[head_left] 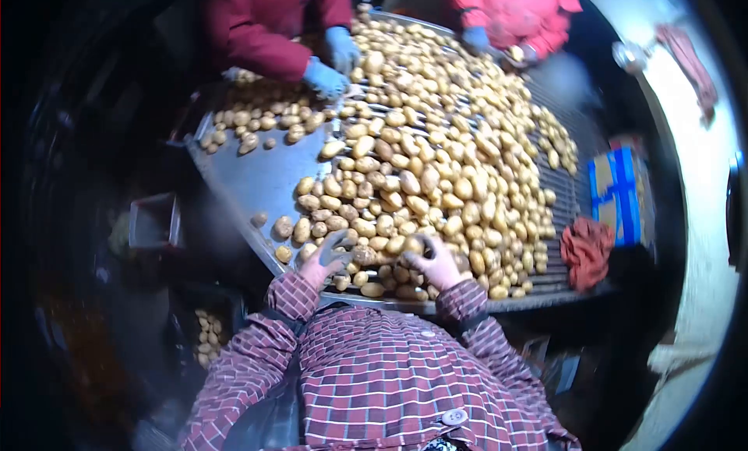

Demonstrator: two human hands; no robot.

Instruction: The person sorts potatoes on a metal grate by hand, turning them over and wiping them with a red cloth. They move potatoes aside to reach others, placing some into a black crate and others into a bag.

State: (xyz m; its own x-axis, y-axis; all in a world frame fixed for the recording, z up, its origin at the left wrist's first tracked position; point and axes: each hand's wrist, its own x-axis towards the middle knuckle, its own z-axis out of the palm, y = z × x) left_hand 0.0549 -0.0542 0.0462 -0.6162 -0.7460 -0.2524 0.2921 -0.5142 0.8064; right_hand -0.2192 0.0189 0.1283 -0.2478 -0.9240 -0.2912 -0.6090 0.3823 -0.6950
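Many pale yellow and brown potatoes [436, 167] lie in a thick layer on a slatted metal table [573, 124]. My left hand [330, 259], in a grey-fingered glove, rests low over the near-edge potatoes with its thumb and fingers apart. A short way to its right, my right hand [433, 261] has a similar glove. Its fingers curl round a potato at the near edge, mostly hidden by the hand. Between my hands lie several potatoes, some darker and dirt-marked.
A smooth metal plate [273, 167] forms the table's left side. Across the table, a person in dark red [257, 30] and one in bright pink-red [514, 11] handle potatoes. A red cloth [586, 252] and a blue-taped box [615, 194] are at right. A bin [154, 221] stands lower left.
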